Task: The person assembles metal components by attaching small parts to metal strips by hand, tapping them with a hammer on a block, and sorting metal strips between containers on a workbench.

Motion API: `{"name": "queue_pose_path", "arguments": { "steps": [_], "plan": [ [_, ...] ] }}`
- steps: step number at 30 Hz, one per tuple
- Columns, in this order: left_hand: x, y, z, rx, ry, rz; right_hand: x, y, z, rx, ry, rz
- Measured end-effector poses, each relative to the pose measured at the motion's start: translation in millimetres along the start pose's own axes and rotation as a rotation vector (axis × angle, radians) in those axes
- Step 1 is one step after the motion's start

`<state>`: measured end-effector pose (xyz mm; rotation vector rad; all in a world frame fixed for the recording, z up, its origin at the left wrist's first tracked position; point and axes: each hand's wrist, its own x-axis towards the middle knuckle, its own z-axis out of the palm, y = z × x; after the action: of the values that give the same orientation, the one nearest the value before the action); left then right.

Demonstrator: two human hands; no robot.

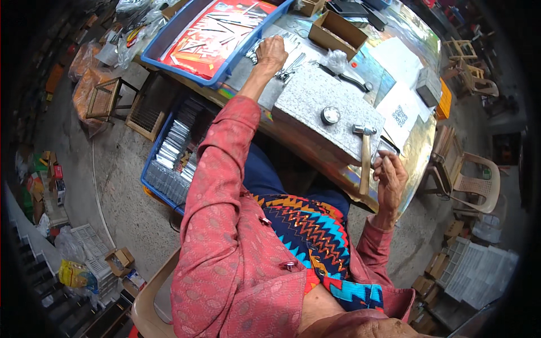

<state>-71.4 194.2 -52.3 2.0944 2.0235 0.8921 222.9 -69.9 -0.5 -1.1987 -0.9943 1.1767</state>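
Observation:
My left hand (272,53) reaches over the table beside the blue tray, fingers curled down among small metal pieces (293,65); what they grip, if anything, is hidden. My right hand (390,174) is raised at the table's near edge, thumb and fingers pinched together; anything between them is too small to make out. Just left of it, a hammer (365,155) with a wooden handle lies with its head on a speckled grey stone block (315,96). A small round tin-like object (330,115) sits on the block. A dark thin piece (390,143) lies beyond my right fingertips.
A blue tray (222,76) holds many slim metal pieces on red sheeting. Below, a blue crate (147,169) is packed with metal parts. A cardboard box (337,35), a dark-handled tool (352,80), papers (397,110) and a grey block (429,87) lie farther back. Chairs (476,180) stand right.

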Motion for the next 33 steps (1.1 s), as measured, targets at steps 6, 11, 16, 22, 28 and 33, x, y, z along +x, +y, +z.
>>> {"name": "queue_pose_path", "arguments": {
  "steps": [6,11,16,22,28,33],
  "plan": [
    [4,-16,22,0.142,0.058,0.111,-9,5,-6,0.004,0.043,0.019],
    [2,-19,17,0.099,0.076,0.126,-9,8,-10,0.024,0.035,0.004],
    [12,-31,-22,-0.113,0.233,0.011,-6,10,-15,0.042,0.074,0.012],
    [30,-98,-52,0.114,0.118,-0.130,-7,18,-24,0.052,0.102,0.019],
    [37,-140,-29,0.316,-0.070,-0.028,-7,21,-24,0.003,0.123,0.057],
    [43,-150,-27,0.399,-0.107,-0.015,-7,23,-21,0.008,0.150,0.069]
  ]
}}
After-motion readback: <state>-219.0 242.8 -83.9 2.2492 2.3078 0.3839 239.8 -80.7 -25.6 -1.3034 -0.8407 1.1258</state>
